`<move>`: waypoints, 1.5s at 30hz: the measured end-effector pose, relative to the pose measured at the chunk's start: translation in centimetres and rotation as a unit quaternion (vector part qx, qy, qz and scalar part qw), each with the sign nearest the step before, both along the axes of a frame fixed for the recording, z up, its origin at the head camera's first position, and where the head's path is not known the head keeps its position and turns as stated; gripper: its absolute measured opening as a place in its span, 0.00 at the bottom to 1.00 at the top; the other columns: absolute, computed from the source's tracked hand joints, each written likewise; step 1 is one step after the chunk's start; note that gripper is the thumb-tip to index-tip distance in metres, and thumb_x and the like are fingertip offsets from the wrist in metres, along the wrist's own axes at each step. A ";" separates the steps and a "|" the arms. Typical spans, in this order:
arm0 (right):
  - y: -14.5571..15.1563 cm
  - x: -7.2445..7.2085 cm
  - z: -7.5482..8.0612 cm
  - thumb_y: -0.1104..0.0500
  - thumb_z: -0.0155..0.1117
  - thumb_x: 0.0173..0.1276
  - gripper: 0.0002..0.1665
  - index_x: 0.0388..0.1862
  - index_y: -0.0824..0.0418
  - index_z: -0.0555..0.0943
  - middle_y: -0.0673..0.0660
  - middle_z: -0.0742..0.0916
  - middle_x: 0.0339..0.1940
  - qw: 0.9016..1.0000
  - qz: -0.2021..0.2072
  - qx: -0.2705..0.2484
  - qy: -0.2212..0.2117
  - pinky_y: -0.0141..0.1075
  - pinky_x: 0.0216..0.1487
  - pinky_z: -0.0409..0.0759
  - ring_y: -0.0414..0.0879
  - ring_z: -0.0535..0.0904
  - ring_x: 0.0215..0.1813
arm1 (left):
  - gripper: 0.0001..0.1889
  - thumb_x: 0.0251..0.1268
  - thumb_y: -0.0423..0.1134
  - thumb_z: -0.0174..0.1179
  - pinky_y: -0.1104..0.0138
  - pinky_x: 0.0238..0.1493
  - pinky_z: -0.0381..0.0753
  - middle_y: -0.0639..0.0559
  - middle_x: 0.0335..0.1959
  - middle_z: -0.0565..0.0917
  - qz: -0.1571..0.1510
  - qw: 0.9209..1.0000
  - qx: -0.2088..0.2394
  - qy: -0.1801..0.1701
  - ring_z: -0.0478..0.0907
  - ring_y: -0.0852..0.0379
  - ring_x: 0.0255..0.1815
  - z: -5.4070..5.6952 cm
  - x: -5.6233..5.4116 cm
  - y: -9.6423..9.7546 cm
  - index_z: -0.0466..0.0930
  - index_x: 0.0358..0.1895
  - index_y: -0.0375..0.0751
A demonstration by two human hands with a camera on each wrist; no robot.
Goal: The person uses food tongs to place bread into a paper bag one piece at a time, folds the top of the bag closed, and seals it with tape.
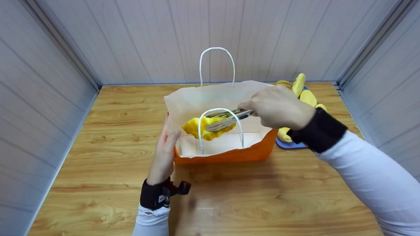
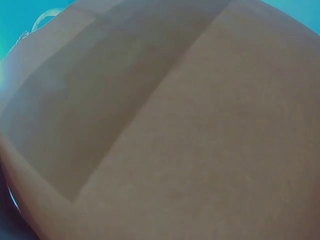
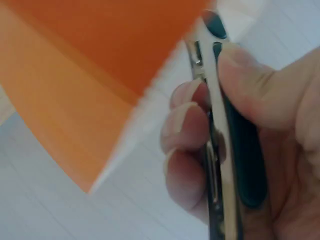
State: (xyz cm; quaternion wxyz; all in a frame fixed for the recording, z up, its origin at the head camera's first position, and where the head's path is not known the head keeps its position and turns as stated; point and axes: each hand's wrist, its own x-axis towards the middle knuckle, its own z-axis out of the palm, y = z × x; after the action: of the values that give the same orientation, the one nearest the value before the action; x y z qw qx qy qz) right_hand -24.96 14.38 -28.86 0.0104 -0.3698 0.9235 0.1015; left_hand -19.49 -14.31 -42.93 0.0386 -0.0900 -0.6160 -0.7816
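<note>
An orange paper bag (image 1: pixel 226 156) with a white inside and two white handles stands on the table. My left hand (image 1: pixel 164 154) holds its left side, fingers along the outside and thumb over the rim. In the left wrist view, the bag's side wall (image 2: pixel 200 125) fills most of the picture. My right hand (image 1: pixel 275 106) grips metal tongs (image 3: pixel 220 115) with dark green handle pads, thumb on one arm and fingers curled round the other. Between the tong tips is a yellow, ridged, pastry-like piece (image 1: pixel 208 128), over the bag's opening and partly behind the front handle.
At the right, partly behind my right hand and the bag, a blue tray (image 1: pixel 291 145) bears several yellow bread-like pieces (image 1: pixel 307 97). Pale panelled walls (image 1: pixel 141 39) enclose the wooden table (image 1: pixel 115 147) at the back and both sides.
</note>
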 end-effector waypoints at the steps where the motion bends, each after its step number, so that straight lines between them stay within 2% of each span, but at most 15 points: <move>1: -0.4 -0.5 -0.4 0.65 0.67 0.62 0.17 0.47 0.46 0.84 0.49 0.79 0.24 1.000 0.008 0.010 -0.001 0.43 0.24 0.70 0.47 0.75 0.30 | 0.36 0.75 0.35 0.44 0.56 0.76 0.44 0.50 0.81 0.42 -0.002 1.000 0.003 0.002 0.42 0.54 0.79 -0.1 -0.1 0.0 0.37 0.80 0.40; 4: -1.5 -1.5 -1.5 0.64 0.66 0.63 0.14 0.43 0.47 0.85 0.49 0.80 0.23 0.999 0.029 0.034 -0.011 0.44 0.29 0.72 0.48 0.74 0.29 | 0.37 0.74 0.35 0.45 0.54 0.76 0.41 0.51 0.81 0.43 -0.002 1.000 0.005 0.005 0.41 0.54 0.79 -0.2 -0.2 0.0 0.38 0.80 0.40; 8: -2.6 -2.4 -3.1 0.67 0.64 0.61 0.08 0.35 0.54 0.83 0.52 0.82 0.23 0.997 0.041 0.061 0.003 0.49 0.35 0.76 0.51 0.76 0.29 | 0.37 0.72 0.34 0.45 0.54 0.77 0.41 0.53 0.81 0.43 -0.001 1.000 0.004 0.004 0.40 0.54 0.80 -0.1 -0.2 0.1 0.40 0.80 0.41; 10: -3.0 -2.7 -3.8 0.68 0.62 0.61 0.07 0.32 0.57 0.82 0.54 0.82 0.22 0.996 0.029 0.079 0.015 0.49 0.36 0.78 0.53 0.77 0.29 | 0.37 0.70 0.32 0.44 0.55 0.77 0.41 0.52 0.81 0.43 -0.003 1.000 0.003 0.002 0.40 0.53 0.79 -0.1 -0.3 0.2 0.40 0.80 0.40; 14: -2.9 -3.1 -5.1 0.68 0.59 0.65 0.06 0.34 0.60 0.83 0.56 0.82 0.22 0.993 0.013 0.106 0.039 0.49 0.39 0.81 0.55 0.78 0.32 | 0.38 0.68 0.29 0.43 0.56 0.77 0.42 0.51 0.81 0.42 -0.004 1.000 -0.001 -0.008 0.41 0.54 0.79 -0.1 -0.2 0.4 0.40 0.80 0.39; 17: -2.3 -3.4 -5.9 0.66 0.60 0.64 0.09 0.41 0.60 0.84 0.56 0.85 0.30 0.984 0.043 0.134 0.106 0.53 0.51 0.77 0.56 0.79 0.42 | 0.38 0.68 0.29 0.43 0.58 0.77 0.42 0.52 0.81 0.41 -0.004 1.000 -0.005 -0.014 0.41 0.57 0.79 0.0 -0.2 0.5 0.40 0.80 0.39; 21: -1.4 -4.6 -7.4 0.61 0.61 0.57 0.16 0.45 0.62 0.82 0.57 0.84 0.43 0.960 0.062 0.189 0.199 0.52 0.57 0.74 0.56 0.75 0.51 | 0.38 0.68 0.29 0.44 0.60 0.76 0.43 0.54 0.81 0.42 -0.006 1.000 -0.009 -0.015 0.41 0.60 0.79 0.0 -0.2 0.6 0.40 0.80 0.40; 23: -1.4 -4.4 -7.5 0.62 0.62 0.55 0.15 0.43 0.63 0.82 0.58 0.84 0.40 0.964 0.062 0.183 0.184 0.50 0.54 0.76 0.55 0.76 0.47 | 0.38 0.68 0.29 0.44 0.59 0.76 0.43 0.54 0.81 0.42 -0.007 1.000 -0.009 -0.016 0.41 0.60 0.79 0.1 -0.3 0.6 0.40 0.80 0.41; 25: -1.5 -3.8 -7.0 0.63 0.64 0.56 0.11 0.40 0.62 0.82 0.56 0.84 0.34 0.975 0.058 0.161 0.143 0.48 0.47 0.78 0.53 0.77 0.41 | 0.38 0.69 0.30 0.44 0.58 0.76 0.43 0.55 0.81 0.42 -0.007 1.000 -0.009 -0.020 0.42 0.59 0.79 0.1 -0.3 0.6 0.40 0.80 0.42; 27: -1.5 -3.4 -6.9 0.64 0.65 0.55 0.07 0.34 0.62 0.82 0.55 0.83 0.27 0.980 0.071 0.137 0.127 0.47 0.42 0.79 0.52 0.77 0.35 | 0.39 0.69 0.29 0.44 0.57 0.76 0.44 0.55 0.81 0.43 -0.007 1.000 -0.005 -0.022 0.42 0.57 0.79 0.1 -0.3 0.6 0.40 0.81 0.42; 29: -1.6 -2.8 -6.4 0.65 0.65 0.56 0.05 0.33 0.61 0.82 0.54 0.82 0.23 0.985 0.060 0.122 0.104 0.46 0.35 0.79 0.51 0.77 0.31 | 0.39 0.69 0.29 0.44 0.57 0.76 0.44 0.54 0.81 0.42 -0.006 1.000 -0.001 -0.022 0.42 0.55 0.79 0.1 -0.3 0.6 0.39 0.81 0.43; 33: -1.5 -2.7 -5.7 0.66 0.64 0.59 0.08 0.38 0.60 0.81 0.56 0.81 0.24 0.992 0.006 0.113 0.054 0.48 0.29 0.80 0.53 0.79 0.30 | 0.39 0.69 0.29 0.44 0.57 0.76 0.45 0.52 0.81 0.41 -0.010 1.000 0.008 -0.013 0.41 0.52 0.79 0.0 -0.5 0.8 0.38 0.81 0.42; 36: -1.2 -2.6 -4.6 0.68 0.63 0.61 0.14 0.46 0.58 0.80 0.58 0.83 0.31 0.995 -0.035 0.095 0.002 0.51 0.31 0.80 0.55 0.80 0.35 | 0.39 0.68 0.28 0.43 0.57 0.76 0.46 0.49 0.81 0.41 -0.013 1.000 0.012 -0.009 0.41 0.49 0.79 0.0 -0.7 0.9 0.37 0.80 0.40; 40: -0.5 -1.9 -2.5 0.67 0.65 0.63 0.20 0.54 0.55 0.80 0.60 0.84 0.38 0.997 -0.045 0.066 -0.007 0.53 0.37 0.80 0.56 0.80 0.42 | 0.39 0.68 0.28 0.43 0.57 0.76 0.46 0.49 0.81 0.40 -0.012 1.000 0.014 -0.008 0.40 0.49 0.80 -0.2 -0.9 0.9 0.37 0.80 0.39; 45: 1.2 -0.4 0.2 0.65 0.67 0.64 0.30 0.66 0.54 0.75 0.60 0.81 0.36 0.998 -0.051 0.024 0.028 0.50 0.30 0.79 0.56 0.79 0.36 | 0.38 0.69 0.28 0.43 0.59 0.76 0.45 0.50 0.81 0.41 -0.008 1.000 0.008 -0.015 0.41 0.52 0.80 -0.5 -0.9 0.8 0.38 0.80 0.39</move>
State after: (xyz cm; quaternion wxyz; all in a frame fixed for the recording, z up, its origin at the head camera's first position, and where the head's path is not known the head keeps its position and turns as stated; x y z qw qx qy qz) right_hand -25.32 15.56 -28.71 -0.0016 -0.3192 0.9382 0.1335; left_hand -20.43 -13.55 -43.40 0.0244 -0.0830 -0.6091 -0.7883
